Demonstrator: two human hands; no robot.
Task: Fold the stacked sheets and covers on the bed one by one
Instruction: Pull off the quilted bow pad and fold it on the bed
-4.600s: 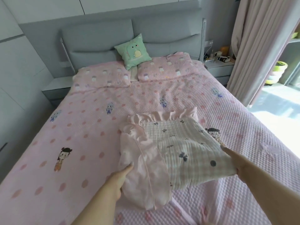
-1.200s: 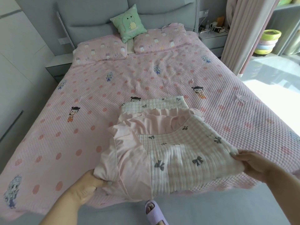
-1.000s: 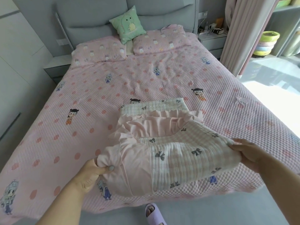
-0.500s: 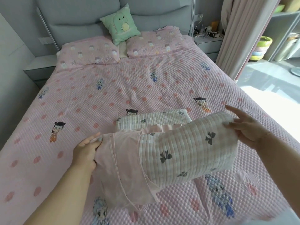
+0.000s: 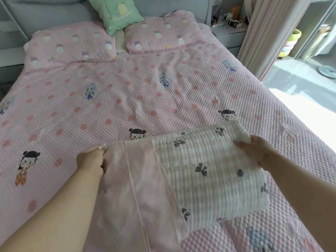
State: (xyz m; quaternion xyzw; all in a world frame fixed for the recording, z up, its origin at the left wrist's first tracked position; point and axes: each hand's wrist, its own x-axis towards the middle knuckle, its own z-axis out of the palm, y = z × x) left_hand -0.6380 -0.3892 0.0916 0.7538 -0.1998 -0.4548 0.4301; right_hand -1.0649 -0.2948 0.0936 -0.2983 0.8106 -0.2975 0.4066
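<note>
The quilted cover (image 5: 209, 171), a moment ago lifted off the bed (image 5: 127, 99), now lies folded toward the headboard over the piece beneath; left hand (image 5: 91, 159) pinches its pink corner, right hand (image 5: 252, 148) clutches the far edge; this fold looks nearly finished.

A single head-worn camera looks from the foot end of the bed (image 5: 163, 91), facing forward and down along the mattress toward the headboard (image 5: 45, 13). It sits close over the near end of the bed, so both forearms enter from the bottom edge and reach away from the lens. The pillows (image 5: 72, 46) lie near the headboard at the top, and a curtain (image 5: 263, 33) stands right of the headboard. The wide lens bends the edges.
</note>
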